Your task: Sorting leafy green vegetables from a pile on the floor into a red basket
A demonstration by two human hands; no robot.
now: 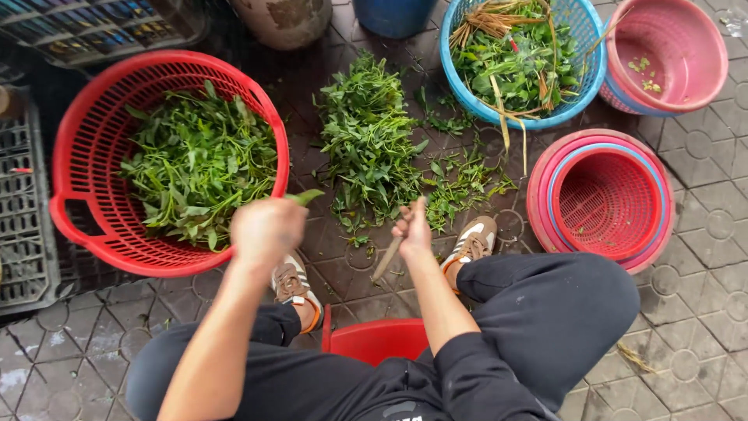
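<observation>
— What has the left hand (266,228) got?

— It is closed into a fist around a green stem (304,197), whose tip sticks out to the right of the knuckles, just over the rim of the big red basket (74,187) full of leaves.

— And the right hand (413,228)?

— Fingers curled round a knife (387,257), which slants down and to the left, over the paving between the two shoes. The picture is blurred there, so how firm the grasp is I cannot tell.

— Where do the loose greens lie?

— A pile of greens (370,144) sits on the wet ground just ahead of both hands, between the red basket and a blue basket (456,74) holding leaves and dry stalks. Further right stand a pink tub (686,74) and a stack of baskets (604,199).
</observation>
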